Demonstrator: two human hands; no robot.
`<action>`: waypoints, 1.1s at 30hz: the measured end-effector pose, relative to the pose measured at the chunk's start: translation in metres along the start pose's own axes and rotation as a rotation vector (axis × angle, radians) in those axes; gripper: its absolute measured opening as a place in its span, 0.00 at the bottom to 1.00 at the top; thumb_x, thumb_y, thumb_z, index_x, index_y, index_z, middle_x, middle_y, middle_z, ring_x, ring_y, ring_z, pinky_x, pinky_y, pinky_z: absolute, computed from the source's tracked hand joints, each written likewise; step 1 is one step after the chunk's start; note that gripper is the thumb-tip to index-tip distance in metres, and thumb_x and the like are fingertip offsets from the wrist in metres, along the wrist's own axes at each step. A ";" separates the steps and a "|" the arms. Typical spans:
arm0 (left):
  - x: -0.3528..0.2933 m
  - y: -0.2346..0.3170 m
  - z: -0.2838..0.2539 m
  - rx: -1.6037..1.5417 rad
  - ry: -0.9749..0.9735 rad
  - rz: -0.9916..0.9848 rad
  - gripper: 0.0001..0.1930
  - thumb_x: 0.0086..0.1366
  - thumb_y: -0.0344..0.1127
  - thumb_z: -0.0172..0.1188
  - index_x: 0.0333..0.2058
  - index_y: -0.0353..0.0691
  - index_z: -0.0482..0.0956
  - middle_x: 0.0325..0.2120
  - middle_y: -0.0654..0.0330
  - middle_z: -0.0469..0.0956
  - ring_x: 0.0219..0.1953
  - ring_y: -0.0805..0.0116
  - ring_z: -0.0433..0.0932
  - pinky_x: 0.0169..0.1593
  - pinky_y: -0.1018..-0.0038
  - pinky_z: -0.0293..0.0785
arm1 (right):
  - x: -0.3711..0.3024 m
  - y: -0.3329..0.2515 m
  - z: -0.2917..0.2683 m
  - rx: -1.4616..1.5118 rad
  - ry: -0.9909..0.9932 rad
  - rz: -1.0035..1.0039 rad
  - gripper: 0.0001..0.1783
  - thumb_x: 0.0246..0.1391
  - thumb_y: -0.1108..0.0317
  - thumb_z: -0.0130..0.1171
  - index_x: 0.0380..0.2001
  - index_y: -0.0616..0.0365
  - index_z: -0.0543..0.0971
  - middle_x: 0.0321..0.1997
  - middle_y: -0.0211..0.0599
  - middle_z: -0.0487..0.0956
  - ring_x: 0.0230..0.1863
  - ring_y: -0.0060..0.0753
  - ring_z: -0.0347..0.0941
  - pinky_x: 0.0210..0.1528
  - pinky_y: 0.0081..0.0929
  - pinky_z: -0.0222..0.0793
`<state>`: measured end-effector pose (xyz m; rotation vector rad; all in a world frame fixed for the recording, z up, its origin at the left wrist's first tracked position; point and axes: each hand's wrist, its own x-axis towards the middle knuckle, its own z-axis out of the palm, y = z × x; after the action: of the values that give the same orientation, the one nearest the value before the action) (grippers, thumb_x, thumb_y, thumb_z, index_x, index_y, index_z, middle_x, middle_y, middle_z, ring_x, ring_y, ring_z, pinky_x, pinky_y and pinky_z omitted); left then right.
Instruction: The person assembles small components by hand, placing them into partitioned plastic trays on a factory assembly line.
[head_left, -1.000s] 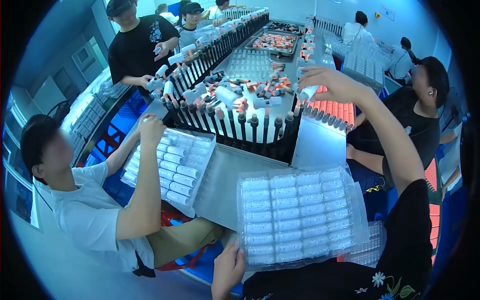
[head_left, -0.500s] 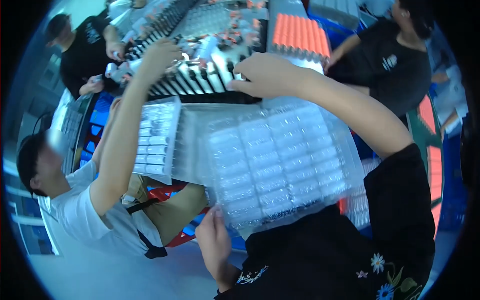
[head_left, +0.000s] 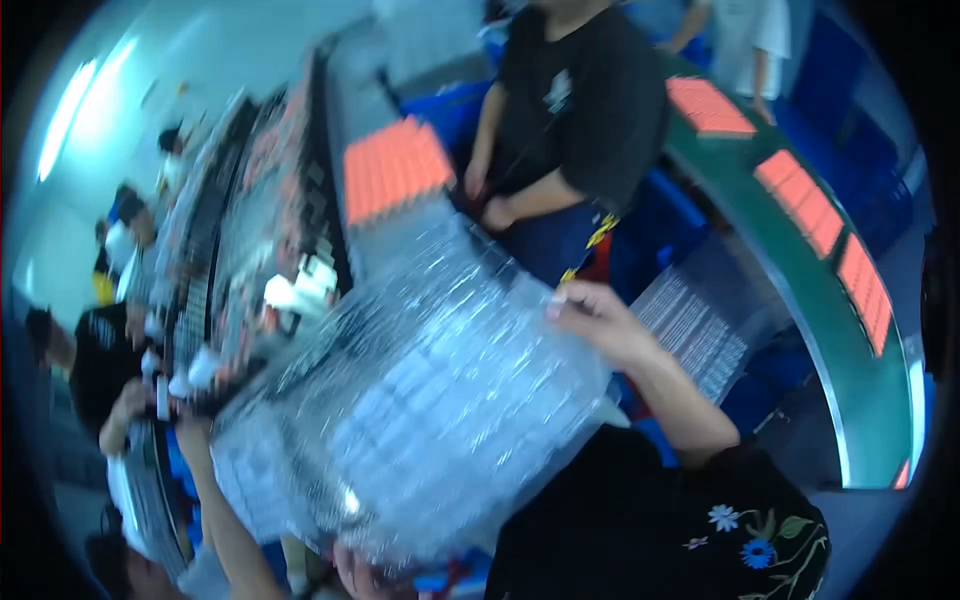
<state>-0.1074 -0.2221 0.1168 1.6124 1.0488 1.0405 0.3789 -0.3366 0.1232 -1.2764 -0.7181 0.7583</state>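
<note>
One clear plastic blister tray [head_left: 420, 420] filled the middle of the blurred view, its rows of small white pieces too smeared to count. Two hands gripped it: the right hand [head_left: 598, 318] and the left hand [head_left: 365, 572]. Four orange blocks of packed pieces [head_left: 395, 168] showed. At least four other people stood around.

— What is being held up there?

— A clear plastic blister tray [head_left: 430, 400], wide and flat, its rows of small moulded pockets glinting under the light. The picture is blurred, so what the pockets contain cannot be told.

— How does it sit?

— Tilted, running from the lower left of the frame up toward the centre. The right hand [head_left: 600, 320] grips its upper right edge; the left hand [head_left: 365, 575] holds its lower edge, at the bottom of the frame.
</note>
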 end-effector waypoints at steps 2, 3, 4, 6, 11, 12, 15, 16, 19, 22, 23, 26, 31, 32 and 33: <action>-0.008 0.009 -0.002 -0.202 0.071 -0.149 0.26 0.67 0.28 0.58 0.64 0.38 0.68 0.48 0.52 0.77 0.28 0.66 0.76 0.27 0.73 0.73 | 0.002 -0.015 -0.004 0.739 -0.124 0.060 0.07 0.65 0.64 0.63 0.39 0.54 0.80 0.40 0.31 0.81 0.43 0.22 0.78 0.48 0.24 0.75; -0.003 0.047 0.040 -0.531 0.074 -0.349 0.24 0.68 0.25 0.55 0.63 0.36 0.68 0.41 0.55 0.80 0.28 0.68 0.75 0.27 0.77 0.70 | -0.014 -0.024 -0.027 1.034 -0.054 0.064 0.07 0.65 0.64 0.63 0.41 0.54 0.81 0.42 0.33 0.82 0.45 0.24 0.78 0.50 0.25 0.76; 0.000 0.077 0.078 -0.489 0.147 -0.405 0.24 0.69 0.25 0.54 0.63 0.35 0.68 0.39 0.55 0.80 0.28 0.68 0.75 0.27 0.76 0.70 | -0.026 -0.040 -0.031 1.177 0.117 0.158 0.09 0.63 0.64 0.64 0.44 0.54 0.81 0.48 0.39 0.82 0.50 0.30 0.78 0.55 0.31 0.76; -0.007 0.093 0.117 -0.253 -0.009 -0.410 0.24 0.70 0.28 0.53 0.64 0.35 0.67 0.37 0.56 0.80 0.30 0.66 0.76 0.30 0.70 0.74 | -0.042 -0.042 -0.044 1.129 0.101 0.087 0.10 0.63 0.64 0.64 0.44 0.54 0.81 0.48 0.39 0.82 0.50 0.31 0.78 0.55 0.31 0.76; -0.014 0.059 0.193 -0.384 -0.303 -0.427 0.20 0.75 0.39 0.54 0.61 0.38 0.68 0.45 0.52 0.78 0.42 0.60 0.79 0.41 0.65 0.79 | -0.068 -0.026 -0.064 0.923 0.116 0.003 0.10 0.63 0.64 0.64 0.45 0.54 0.82 0.49 0.39 0.82 0.51 0.31 0.78 0.56 0.32 0.76; -0.016 0.075 0.223 -0.463 -0.463 -0.358 0.18 0.74 0.36 0.53 0.59 0.37 0.70 0.49 0.51 0.76 0.47 0.59 0.78 0.46 0.63 0.79 | -0.044 -0.034 -0.074 0.873 0.158 -0.031 0.10 0.63 0.64 0.64 0.45 0.54 0.82 0.49 0.39 0.82 0.51 0.31 0.78 0.56 0.32 0.76; -0.032 0.138 0.278 -0.478 -0.380 -0.601 0.18 0.71 0.30 0.53 0.58 0.38 0.70 0.49 0.54 0.76 0.49 0.61 0.78 0.46 0.68 0.79 | -0.025 -0.013 -0.057 0.717 0.152 -0.029 0.10 0.63 0.64 0.64 0.46 0.54 0.82 0.50 0.39 0.82 0.51 0.32 0.78 0.56 0.33 0.75; -0.024 0.109 0.276 0.005 -0.703 -0.243 0.20 0.65 0.30 0.59 0.56 0.39 0.74 0.52 0.50 0.76 0.51 0.55 0.78 0.53 0.64 0.77 | -0.065 0.003 -0.060 0.656 0.173 -0.029 0.11 0.63 0.64 0.64 0.46 0.54 0.82 0.50 0.39 0.82 0.51 0.32 0.78 0.57 0.33 0.75; -0.029 0.088 0.310 0.909 -0.945 0.763 0.20 0.58 0.35 0.64 0.50 0.36 0.78 0.52 0.45 0.77 0.51 0.41 0.76 0.62 0.56 0.69 | -0.091 0.018 -0.098 0.471 0.162 -0.022 0.11 0.63 0.65 0.64 0.47 0.54 0.82 0.50 0.39 0.82 0.52 0.32 0.78 0.57 0.34 0.75; -0.037 0.115 0.352 0.702 -1.028 0.465 0.23 0.57 0.33 0.69 0.52 0.34 0.79 0.52 0.46 0.79 0.55 0.42 0.75 0.59 0.58 0.72 | -0.196 0.047 -0.174 0.312 0.070 -0.005 0.11 0.63 0.65 0.64 0.47 0.54 0.82 0.50 0.39 0.82 0.52 0.33 0.78 0.57 0.34 0.75; -0.044 0.093 0.350 0.584 -0.905 0.067 0.19 0.64 0.35 0.63 0.52 0.34 0.79 0.49 0.45 0.80 0.52 0.41 0.76 0.57 0.60 0.73 | -0.200 0.070 -0.187 0.305 0.004 -0.029 0.11 0.63 0.65 0.64 0.47 0.54 0.82 0.50 0.39 0.82 0.52 0.33 0.78 0.57 0.34 0.75; -0.047 0.091 0.370 0.257 -0.795 -0.620 0.21 0.80 0.41 0.41 0.52 0.29 0.75 0.46 0.53 0.81 0.45 0.62 0.81 0.49 0.67 0.78 | -0.177 0.079 -0.215 0.151 -0.078 -0.027 0.12 0.63 0.65 0.64 0.48 0.54 0.82 0.51 0.39 0.82 0.53 0.33 0.77 0.58 0.35 0.74; -0.030 0.132 0.407 0.350 -1.006 -0.473 0.27 0.81 0.46 0.37 0.59 0.24 0.70 0.47 0.45 0.82 0.41 0.56 0.85 0.46 0.68 0.81 | -0.176 0.122 -0.280 0.059 -0.010 -0.042 0.15 0.61 0.66 0.64 0.50 0.55 0.81 0.52 0.39 0.82 0.54 0.35 0.77 0.60 0.38 0.72; -0.029 0.125 0.408 0.256 -0.827 -0.519 0.27 0.79 0.48 0.45 0.59 0.25 0.71 0.40 0.45 0.82 0.34 0.57 0.84 0.39 0.66 0.82 | -0.156 0.142 -0.305 -0.166 0.155 0.073 0.15 0.62 0.66 0.64 0.50 0.56 0.81 0.51 0.39 0.82 0.53 0.35 0.77 0.59 0.37 0.72; -0.029 0.127 0.413 0.225 -0.717 -0.561 0.24 0.78 0.47 0.48 0.59 0.31 0.71 0.40 0.48 0.82 0.36 0.59 0.83 0.37 0.67 0.81 | -0.153 0.148 -0.327 -0.411 0.362 0.228 0.15 0.63 0.65 0.63 0.51 0.56 0.81 0.51 0.39 0.81 0.53 0.34 0.77 0.59 0.36 0.72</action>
<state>0.2966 -0.3763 0.1435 1.5417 1.0294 -0.0455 0.5449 -0.6253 -0.0800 -1.8365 -0.4472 0.5516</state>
